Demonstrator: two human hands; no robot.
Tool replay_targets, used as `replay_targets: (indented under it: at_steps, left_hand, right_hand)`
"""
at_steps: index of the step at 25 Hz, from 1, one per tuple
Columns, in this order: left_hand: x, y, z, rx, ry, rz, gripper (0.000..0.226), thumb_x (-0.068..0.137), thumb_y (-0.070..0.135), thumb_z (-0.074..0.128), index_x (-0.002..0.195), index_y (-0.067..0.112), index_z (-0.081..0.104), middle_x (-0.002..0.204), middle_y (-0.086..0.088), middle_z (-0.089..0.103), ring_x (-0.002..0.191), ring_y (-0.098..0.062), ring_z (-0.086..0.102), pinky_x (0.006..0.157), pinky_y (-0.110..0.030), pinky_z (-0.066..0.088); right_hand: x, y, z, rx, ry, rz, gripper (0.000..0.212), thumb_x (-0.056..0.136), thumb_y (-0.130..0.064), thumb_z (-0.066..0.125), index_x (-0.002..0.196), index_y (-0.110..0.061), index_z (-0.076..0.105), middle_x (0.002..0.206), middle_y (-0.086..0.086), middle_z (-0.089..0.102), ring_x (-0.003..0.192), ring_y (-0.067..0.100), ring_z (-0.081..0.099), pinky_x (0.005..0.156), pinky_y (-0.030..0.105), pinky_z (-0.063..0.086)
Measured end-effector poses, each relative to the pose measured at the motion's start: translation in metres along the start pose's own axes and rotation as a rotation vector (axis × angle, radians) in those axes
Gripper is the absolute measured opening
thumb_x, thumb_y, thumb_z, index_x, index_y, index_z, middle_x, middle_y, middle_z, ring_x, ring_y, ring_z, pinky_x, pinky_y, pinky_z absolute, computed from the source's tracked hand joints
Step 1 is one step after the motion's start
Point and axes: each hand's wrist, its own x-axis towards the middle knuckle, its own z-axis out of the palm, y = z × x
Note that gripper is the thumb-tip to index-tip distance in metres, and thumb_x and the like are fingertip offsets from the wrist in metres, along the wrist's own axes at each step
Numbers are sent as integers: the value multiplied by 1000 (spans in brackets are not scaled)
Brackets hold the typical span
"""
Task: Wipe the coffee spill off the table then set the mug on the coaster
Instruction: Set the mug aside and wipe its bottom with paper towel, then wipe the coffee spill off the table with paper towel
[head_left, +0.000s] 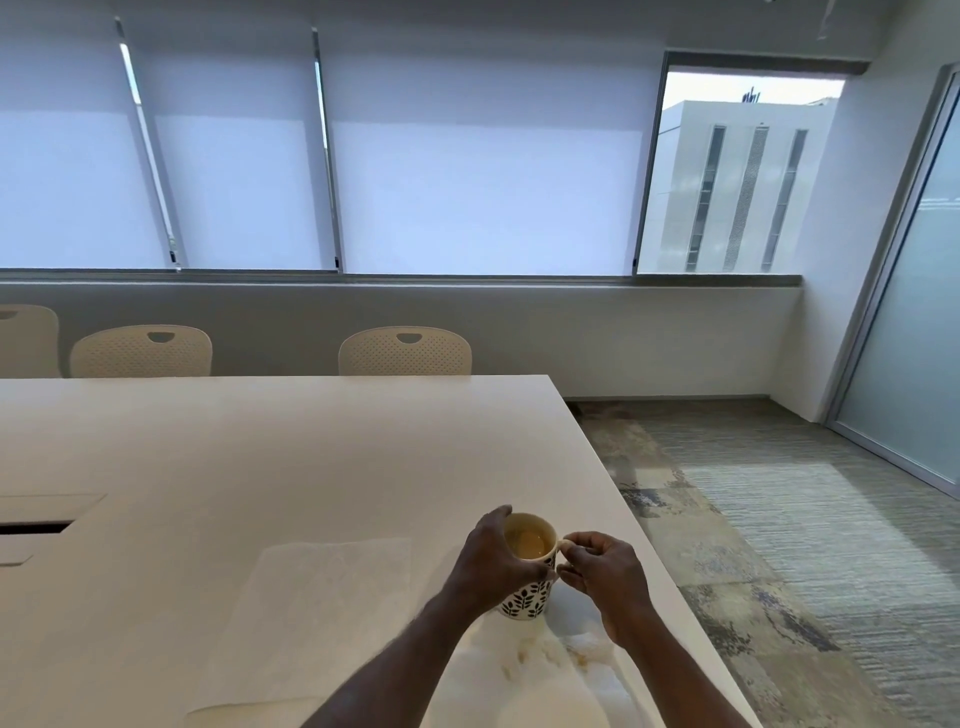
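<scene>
A white mug (527, 600) with a black leaf pattern holds light coffee and stands on the white table (270, 452) near its right edge. My left hand (496, 558) wraps around the mug's left side and rim. My right hand (605, 569) pinches the mug's handle on the right. Just in front of the mug lies a crumpled white paper towel (550, 670) with brown coffee stains. A flat white paper sheet (317, 618) lies on the table to the left of the mug. I cannot pick out a coaster.
The table's right edge runs diagonally close to my right hand, with patterned carpet (769, 519) beyond. A rectangular cable opening (36, 527) is set in the table at far left. Beige chairs (405, 351) line the far side under the blinds.
</scene>
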Motion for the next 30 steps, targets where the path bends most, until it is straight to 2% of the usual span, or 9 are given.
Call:
replay_targets:
  at_steps: [3,7,11,14,16,19,23,26,30]
  left_hand:
    - [-4,2,-5,-7,-51,-4,114,65,40,87,153,11,22,154,-11,37,138,-24,39,108,-33,38]
    - [-30,0,-5,8,81,-35,115,75,54,77,156,9,9,157,-12,28,144,-27,30,111,-37,34]
    - [-79,-21,5,227,254,156,70,88,50,61,144,15,37,142,-4,47,130,-19,47,102,-26,42]
    - [-103,-27,2,400,-35,244,60,92,53,52,140,17,48,142,-3,54,129,-16,51,102,-28,45]
    - [-111,-29,-3,501,-315,185,73,89,62,52,144,16,43,151,-4,46,137,-20,43,108,-33,39]
    - [-126,-30,-9,634,-495,159,73,87,58,60,144,16,45,157,-2,38,142,-22,37,113,-39,36]
    - [-145,-25,-14,598,-362,253,30,96,28,53,116,12,68,130,-8,66,121,-25,59,101,-42,49]
    - [-159,-23,-17,569,-376,250,28,96,27,48,106,12,70,121,-11,70,107,-26,65,93,-43,54]
    - [-185,-25,-12,564,-433,294,36,97,29,43,120,15,66,141,-9,58,126,-26,56,107,-40,47]
  right_hand:
    - [-7,-5,1,-62,5,-23,21,88,-10,69,106,0,69,94,22,71,80,31,73,79,42,61]
    - [-31,1,-13,-604,150,-269,29,86,-20,71,111,-7,68,102,11,73,88,22,68,77,28,50]
    - [-68,13,-31,-881,-316,-412,43,81,-39,70,121,-22,65,123,-6,65,107,9,62,83,10,42]
    - [-83,14,-33,-1139,-699,-280,65,81,-54,64,141,-34,46,152,-11,41,136,11,41,109,28,34]
    - [-86,14,-33,-1293,-787,-252,64,84,-51,63,143,-36,41,158,-10,32,143,12,32,115,34,28]
    - [-95,12,-30,-1329,-712,-352,48,90,-38,61,136,-37,51,154,-11,40,141,11,36,114,33,30]
    - [-111,10,-28,-1255,-650,-421,31,95,-29,55,124,-29,64,141,-10,57,132,11,47,107,27,39]
    - [-124,8,-32,-1230,-697,-360,31,95,-28,55,125,-31,64,141,-10,57,132,11,46,108,29,39]
    - [-149,8,-46,-1187,-784,-333,36,95,-27,53,126,-45,59,148,-10,49,137,11,41,114,32,33]
